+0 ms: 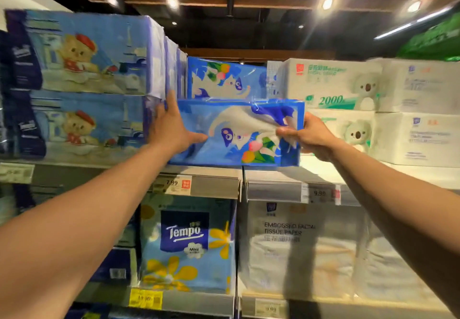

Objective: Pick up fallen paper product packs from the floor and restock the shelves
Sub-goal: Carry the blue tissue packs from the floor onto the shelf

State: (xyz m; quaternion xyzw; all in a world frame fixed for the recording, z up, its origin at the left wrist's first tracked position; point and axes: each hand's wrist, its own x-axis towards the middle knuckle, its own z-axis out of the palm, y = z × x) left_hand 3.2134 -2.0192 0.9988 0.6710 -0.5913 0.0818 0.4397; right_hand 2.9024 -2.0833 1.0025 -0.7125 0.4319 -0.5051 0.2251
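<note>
**Q:** Orientation of the blue plastic-wrapped tissue pack with cat print [236, 134]?

**A:** Long axis horizontal, parallel to the grey upper shelf [214, 185]. The printed face points toward the camera. The pack sits at the shelf's front lip, between the bear-print packs [87, 124] and the white koala boxes [343, 84].

**Q:** Position relative to the fingers?

**A:** The left hand [171, 129] covers the pack's left end, fingers straight and pointing up, thumb spread across the front face. The right hand [308, 134] is at the right end, thumb and fingers pinching the bunched wrapper.
</note>
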